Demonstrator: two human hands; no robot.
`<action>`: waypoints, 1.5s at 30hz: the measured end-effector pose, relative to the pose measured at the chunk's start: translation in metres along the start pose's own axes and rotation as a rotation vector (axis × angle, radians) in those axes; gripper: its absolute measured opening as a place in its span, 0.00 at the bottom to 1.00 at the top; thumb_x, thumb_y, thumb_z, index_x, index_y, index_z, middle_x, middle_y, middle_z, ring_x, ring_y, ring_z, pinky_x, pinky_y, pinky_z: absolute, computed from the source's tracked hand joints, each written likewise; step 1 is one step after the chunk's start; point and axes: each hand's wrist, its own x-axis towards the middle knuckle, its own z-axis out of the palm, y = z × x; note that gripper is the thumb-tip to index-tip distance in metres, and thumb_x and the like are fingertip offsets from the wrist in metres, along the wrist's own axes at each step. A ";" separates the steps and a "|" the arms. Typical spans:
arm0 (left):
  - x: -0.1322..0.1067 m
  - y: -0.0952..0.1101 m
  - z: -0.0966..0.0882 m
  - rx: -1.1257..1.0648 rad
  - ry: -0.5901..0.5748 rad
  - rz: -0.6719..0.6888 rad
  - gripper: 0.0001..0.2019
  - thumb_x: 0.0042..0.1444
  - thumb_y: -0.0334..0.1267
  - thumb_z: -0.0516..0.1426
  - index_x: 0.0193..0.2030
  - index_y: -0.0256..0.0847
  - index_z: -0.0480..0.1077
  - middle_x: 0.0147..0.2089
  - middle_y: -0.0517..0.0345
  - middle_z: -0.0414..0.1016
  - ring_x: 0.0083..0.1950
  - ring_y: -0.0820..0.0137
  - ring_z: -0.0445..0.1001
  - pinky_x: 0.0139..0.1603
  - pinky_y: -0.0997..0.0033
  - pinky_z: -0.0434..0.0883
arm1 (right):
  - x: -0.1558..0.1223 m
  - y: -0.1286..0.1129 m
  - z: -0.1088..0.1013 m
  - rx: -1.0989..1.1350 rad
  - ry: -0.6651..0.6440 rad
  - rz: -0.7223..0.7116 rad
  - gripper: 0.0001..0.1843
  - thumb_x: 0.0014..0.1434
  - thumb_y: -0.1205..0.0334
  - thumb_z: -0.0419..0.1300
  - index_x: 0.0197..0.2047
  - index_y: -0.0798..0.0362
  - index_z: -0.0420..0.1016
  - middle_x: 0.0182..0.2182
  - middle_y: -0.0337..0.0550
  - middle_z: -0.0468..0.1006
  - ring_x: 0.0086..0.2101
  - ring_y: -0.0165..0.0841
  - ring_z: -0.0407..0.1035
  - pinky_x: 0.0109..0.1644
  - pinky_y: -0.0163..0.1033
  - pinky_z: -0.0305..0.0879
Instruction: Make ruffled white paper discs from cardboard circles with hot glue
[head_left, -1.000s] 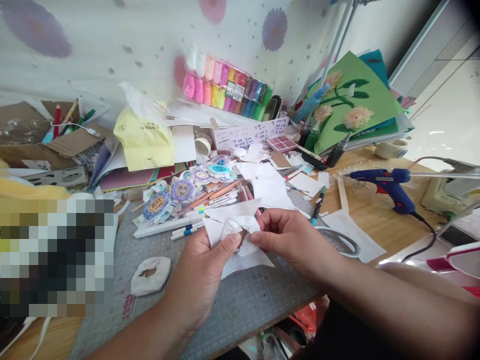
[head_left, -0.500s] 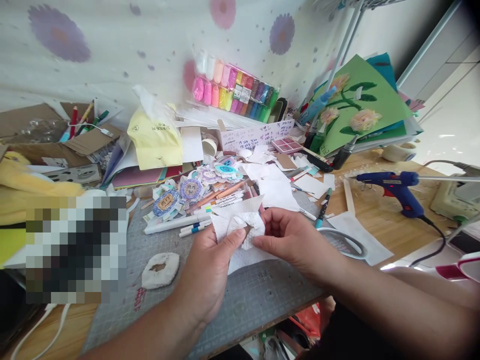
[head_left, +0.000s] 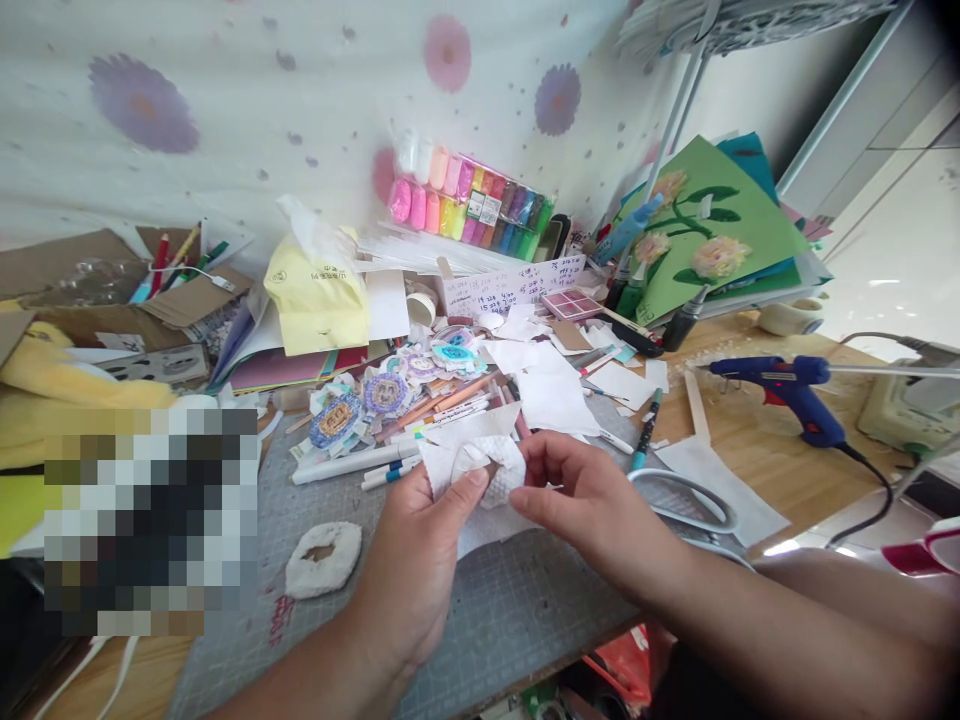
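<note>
Between my two hands is a white textured tissue [head_left: 501,478], folded over a small brown piece that shows through a gap in its middle. My left hand [head_left: 431,530] grips it from the left, thumb pressed on top. At its right edge my right hand [head_left: 574,485] pinches the tissue between thumb and fingers. A flat white sheet spreads under the bundle. To the left, a white tissue-wrapped ring [head_left: 324,558] with a hole in its middle lies on the grey cutting mat [head_left: 517,620].
Behind my hands lie pens [head_left: 360,460], paper scraps and several decorated paper rosettes [head_left: 336,415]. A blue glue gun [head_left: 787,380] rests at right, its cord trailing down. A yellow tissue pack [head_left: 319,300] and coloured clay packs [head_left: 472,200] stand at the back.
The camera view has tilted slightly, so the scene sits a little lower. My hands keep the same hold on the tissue, with only slight finger movement.
</note>
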 end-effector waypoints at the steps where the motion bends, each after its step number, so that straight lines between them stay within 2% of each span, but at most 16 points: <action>1: 0.000 0.000 0.000 -0.010 -0.011 -0.010 0.26 0.54 0.37 0.60 0.61 0.45 0.64 0.51 0.55 0.78 0.54 0.62 0.72 0.57 0.61 0.65 | 0.000 0.000 -0.002 0.039 -0.011 0.002 0.09 0.47 0.60 0.61 0.31 0.54 0.67 0.24 0.34 0.66 0.25 0.27 0.59 0.28 0.33 0.55; 5: -0.001 0.000 -0.001 -0.013 -0.056 -0.032 0.26 0.55 0.37 0.60 0.61 0.46 0.63 0.50 0.55 0.79 0.54 0.62 0.72 0.56 0.62 0.66 | -0.001 -0.001 -0.009 0.100 0.004 0.037 0.07 0.46 0.61 0.61 0.29 0.54 0.69 0.21 0.33 0.66 0.23 0.26 0.57 0.26 0.33 0.52; 10: -0.001 0.001 -0.002 0.026 -0.087 -0.044 0.26 0.54 0.37 0.60 0.60 0.48 0.64 0.52 0.57 0.77 0.53 0.62 0.73 0.53 0.64 0.68 | -0.002 -0.005 -0.012 0.189 -0.025 0.070 0.06 0.46 0.61 0.61 0.28 0.54 0.71 0.22 0.35 0.69 0.23 0.26 0.60 0.28 0.34 0.56; 14: 0.000 0.001 -0.002 0.114 -0.082 -0.036 0.26 0.54 0.39 0.61 0.61 0.47 0.64 0.51 0.56 0.78 0.52 0.61 0.74 0.52 0.63 0.68 | 0.000 -0.003 -0.012 0.094 0.010 0.069 0.08 0.46 0.58 0.61 0.26 0.54 0.70 0.21 0.36 0.69 0.23 0.28 0.62 0.29 0.35 0.58; 20: 0.000 0.000 -0.004 0.218 -0.051 0.006 0.24 0.53 0.40 0.61 0.58 0.46 0.66 0.49 0.57 0.79 0.47 0.62 0.75 0.47 0.66 0.70 | 0.003 0.003 -0.010 -0.073 0.076 0.013 0.08 0.46 0.57 0.59 0.24 0.53 0.67 0.20 0.35 0.67 0.22 0.27 0.58 0.26 0.34 0.54; 24: 0.000 0.000 -0.004 0.162 -0.052 -0.034 0.22 0.52 0.39 0.61 0.55 0.44 0.69 0.46 0.56 0.80 0.45 0.62 0.76 0.44 0.67 0.70 | 0.002 0.002 -0.009 -0.059 0.079 0.025 0.09 0.46 0.57 0.60 0.23 0.53 0.68 0.20 0.36 0.67 0.22 0.27 0.59 0.26 0.34 0.55; 29: 0.000 0.004 -0.001 0.042 -0.056 -0.076 0.21 0.53 0.37 0.61 0.55 0.45 0.70 0.44 0.56 0.81 0.44 0.63 0.77 0.46 0.67 0.69 | 0.001 -0.002 -0.012 0.181 0.000 0.087 0.08 0.47 0.58 0.61 0.27 0.55 0.70 0.20 0.35 0.69 0.23 0.27 0.63 0.28 0.34 0.58; 33: -0.002 0.004 0.001 0.055 -0.050 -0.094 0.19 0.52 0.36 0.61 0.53 0.43 0.72 0.43 0.55 0.81 0.43 0.63 0.77 0.44 0.67 0.70 | 0.002 0.000 -0.010 0.107 0.027 0.061 0.07 0.45 0.60 0.62 0.25 0.54 0.68 0.19 0.33 0.68 0.21 0.26 0.60 0.25 0.33 0.55; 38: -0.002 0.003 0.001 0.067 -0.043 -0.080 0.20 0.52 0.37 0.61 0.54 0.43 0.71 0.44 0.55 0.81 0.45 0.63 0.77 0.47 0.65 0.69 | 0.003 0.004 -0.007 0.029 0.074 0.044 0.08 0.44 0.62 0.64 0.24 0.54 0.67 0.19 0.31 0.65 0.20 0.24 0.55 0.23 0.32 0.49; 41: -0.002 0.004 0.001 0.024 -0.038 -0.089 0.22 0.52 0.37 0.62 0.55 0.44 0.70 0.45 0.54 0.81 0.46 0.62 0.76 0.49 0.64 0.69 | 0.003 0.005 -0.007 0.136 0.021 0.050 0.09 0.46 0.60 0.63 0.26 0.54 0.67 0.19 0.31 0.65 0.21 0.25 0.56 0.24 0.32 0.51; 45: -0.002 0.004 0.003 -0.045 -0.025 -0.080 0.22 0.52 0.36 0.61 0.55 0.43 0.70 0.47 0.53 0.80 0.50 0.61 0.75 0.50 0.64 0.69 | 0.001 0.006 -0.008 0.246 -0.077 0.043 0.10 0.46 0.62 0.64 0.32 0.53 0.68 0.25 0.34 0.70 0.26 0.26 0.62 0.31 0.33 0.57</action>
